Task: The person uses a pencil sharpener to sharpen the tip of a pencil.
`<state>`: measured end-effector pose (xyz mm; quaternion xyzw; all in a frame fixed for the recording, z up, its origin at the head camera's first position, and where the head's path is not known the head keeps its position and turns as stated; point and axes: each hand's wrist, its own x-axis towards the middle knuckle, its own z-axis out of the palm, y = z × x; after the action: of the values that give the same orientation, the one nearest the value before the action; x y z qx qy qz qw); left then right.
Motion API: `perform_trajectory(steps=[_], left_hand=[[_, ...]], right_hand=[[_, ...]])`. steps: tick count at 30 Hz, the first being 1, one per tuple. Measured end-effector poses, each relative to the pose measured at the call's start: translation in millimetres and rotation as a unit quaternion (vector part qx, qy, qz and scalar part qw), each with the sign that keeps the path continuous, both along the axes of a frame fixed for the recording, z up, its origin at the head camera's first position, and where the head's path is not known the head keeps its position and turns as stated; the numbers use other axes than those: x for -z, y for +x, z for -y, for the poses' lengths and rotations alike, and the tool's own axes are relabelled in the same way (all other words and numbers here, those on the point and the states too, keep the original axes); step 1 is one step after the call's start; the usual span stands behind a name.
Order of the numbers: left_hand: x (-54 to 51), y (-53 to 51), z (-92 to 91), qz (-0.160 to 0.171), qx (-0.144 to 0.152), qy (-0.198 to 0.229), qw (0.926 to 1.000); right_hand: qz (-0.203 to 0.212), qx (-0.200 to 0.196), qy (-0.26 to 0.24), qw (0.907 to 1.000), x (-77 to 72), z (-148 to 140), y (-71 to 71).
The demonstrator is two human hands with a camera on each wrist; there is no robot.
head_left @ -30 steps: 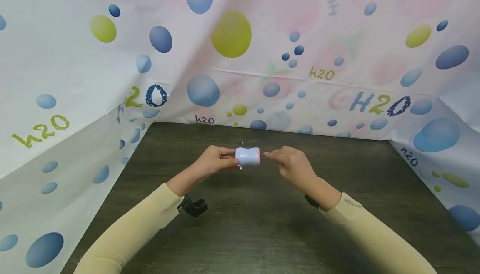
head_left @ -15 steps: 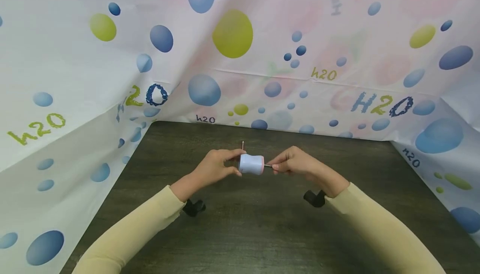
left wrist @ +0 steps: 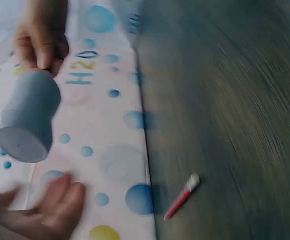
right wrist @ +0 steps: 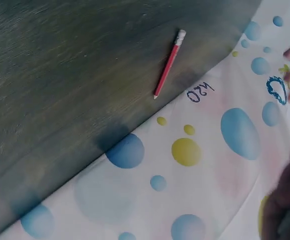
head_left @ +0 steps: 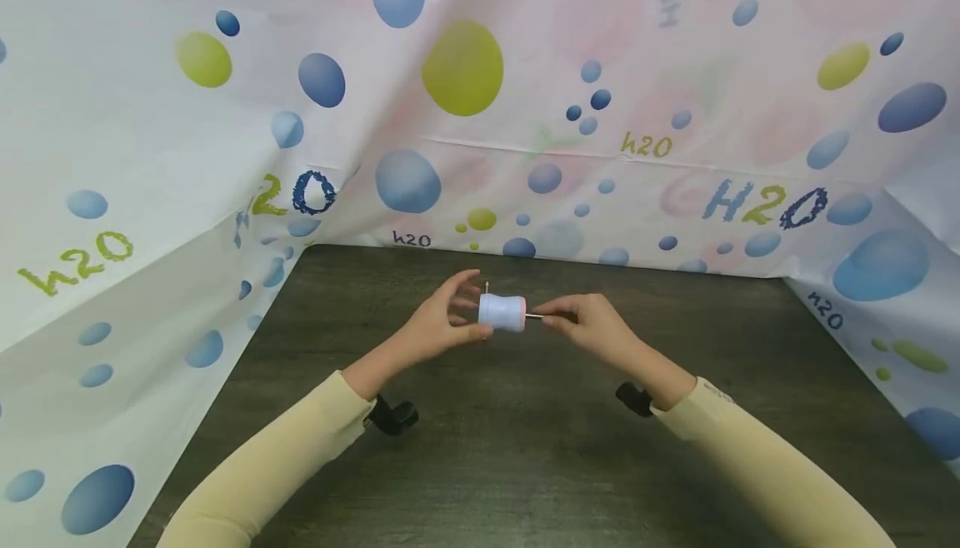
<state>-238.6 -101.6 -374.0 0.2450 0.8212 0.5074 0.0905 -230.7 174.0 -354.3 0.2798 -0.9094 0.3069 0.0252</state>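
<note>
Backdrop sheet point(head_left: 555, 48): white, printed with blue and yellow-green dots and "H2O" lettering, standing behind and along the sides of the table. Table point(head_left: 480, 465): dark, wood-grained top. Sleeves point(head_left: 765, 456): 2, pale yellow. Left hand point(head_left: 435, 321): fingers spread, blurred in its wrist view, with a gap between them and the near end of the cup. Right hand point(head_left: 596, 327): thumb and fingers pinching the rod at the cup's pink end. Cup point(head_left: 501, 313): pale blue, narrowed at the middle, 1 end pink; held sideways above the table between the 2 hands, pink end toward the right hand. Wrist devices point(head_left: 392, 416): 2, black, 1 under each wrist. Pencil point(right wrist: 168, 65): red, white at 1 end, lying on the table near its far edge, beyond the cup. Rod point(head_left: 534, 316): thin, dark with a bright glint, between the pink end and the right fingertips.
</note>
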Motion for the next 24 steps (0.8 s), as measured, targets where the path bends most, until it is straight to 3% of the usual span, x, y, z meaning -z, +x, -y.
perform_trajectory(steps=[2, 3, 6, 8, 10, 12, 14, 16, 18, 21, 24], left_hand=[[-2.1, -2.0, 0.9, 0.095, -0.004, 0.03, 0.9951], [-2.8, -2.7, 1.2, 0.134, -0.004, 0.04, 0.9902], [-3.8, -4.3, 2.3, 0.214, 0.007, 0.062, 0.9747], [-4.7, -4.6, 2.3, 0.231, 0.012, 0.07, 0.9703], [-5.0, -4.8, 2.9, 0.231, 0.007, 0.082, 0.9696], [-6.8, -4.2, 2.4, 0.224, -0.005, 0.092, 0.9702], [-8.4, -3.5, 2.0, 0.199, -0.015, 0.093, 0.9754], [-10.5, -2.5, 1.0, 0.181, -0.03, 0.092, 0.9787], [-11.9, -1.7, 0.2, 0.155, -0.042, 0.086, 0.9833], [-13.2, 0.6, -0.5, 0.125, -0.056, 0.08, 0.9873], [-13.1, 3.7, -0.2, 0.086, -0.06, 0.069, 0.992]], right_hand=[[-0.107, -0.017, 0.006, 0.9941, 4.2, 0.9, 2.2], [-0.167, -0.029, 0.01, 0.9854, 6.4, 1.2, 2.9], [-0.331, -0.064, 0.007, 0.9415, 12.7, 2.1, 3.4], [-0.404, -0.079, -0.004, 0.9114, 16.3, 3.1, 2.8], [-0.449, -0.084, -0.013, 0.8894, 19.1, 4.9, 2.1], [-0.475, -0.081, -0.018, 0.8762, 21.3, 6.8, 1.6], [-0.484, -0.073, -0.018, 0.8719, 22.5, 8.5, 2.0], [-0.477, -0.061, -0.016, 0.8769, 22.3, 9.7, 3.1], [-0.446, -0.05, -0.014, 0.8935, 18.6, 11.0, 5.7], [-0.353, -0.029, -0.009, 0.9351, 9.1, 12.2, 9.7], [-0.2, -0.016, -0.01, 0.9797, -4.5, 12.1, 11.9]])
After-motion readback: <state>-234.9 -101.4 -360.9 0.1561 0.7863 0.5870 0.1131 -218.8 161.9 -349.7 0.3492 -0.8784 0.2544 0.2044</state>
